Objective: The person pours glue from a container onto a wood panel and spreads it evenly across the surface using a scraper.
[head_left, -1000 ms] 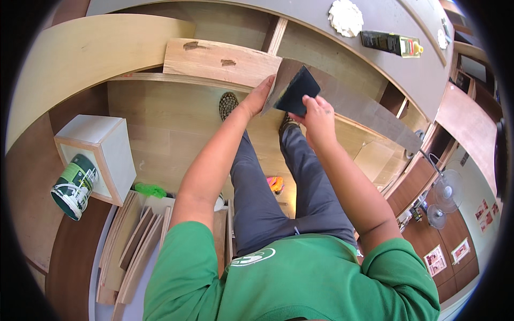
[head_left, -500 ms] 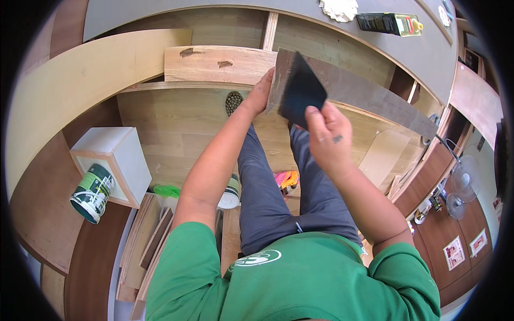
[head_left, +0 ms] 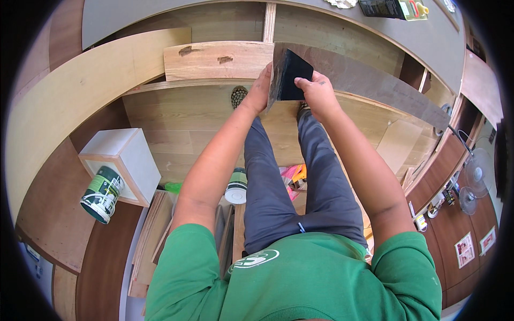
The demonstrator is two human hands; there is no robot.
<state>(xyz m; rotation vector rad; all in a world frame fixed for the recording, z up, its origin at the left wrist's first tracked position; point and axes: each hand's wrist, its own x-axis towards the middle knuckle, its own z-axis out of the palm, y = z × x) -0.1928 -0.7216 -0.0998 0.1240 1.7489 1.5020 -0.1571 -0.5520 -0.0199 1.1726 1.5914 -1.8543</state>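
My right hand (head_left: 323, 96) grips a thin flat black blade, like a spreader (head_left: 296, 77), with the thumb on its face. The blade's left edge meets or nearly meets the end of a long grey-brown strip (head_left: 364, 74). My left hand (head_left: 259, 92) is at that same end, with its fingers wrapped behind the strip's edge and partly hidden. The strip runs away to the right, its surface smudged. Beside its end, a pale wooden board with two dark knots (head_left: 218, 60) stands just left of my left hand.
A curved light panel (head_left: 80, 88) sweeps along the left. A white box (head_left: 126, 163) with a green paint bucket (head_left: 101, 195) stands lower left. Another bucket (head_left: 236, 187) sits beside my legs. On the grey top (head_left: 342, 13) lies a bottle (head_left: 393, 9). Fans (head_left: 475, 174) stand at the right.
My right hand has moved left and slightly up, bringing the black blade against or close to the strip's end. The blade has turned more upright. My left hand stays at the strip's end.
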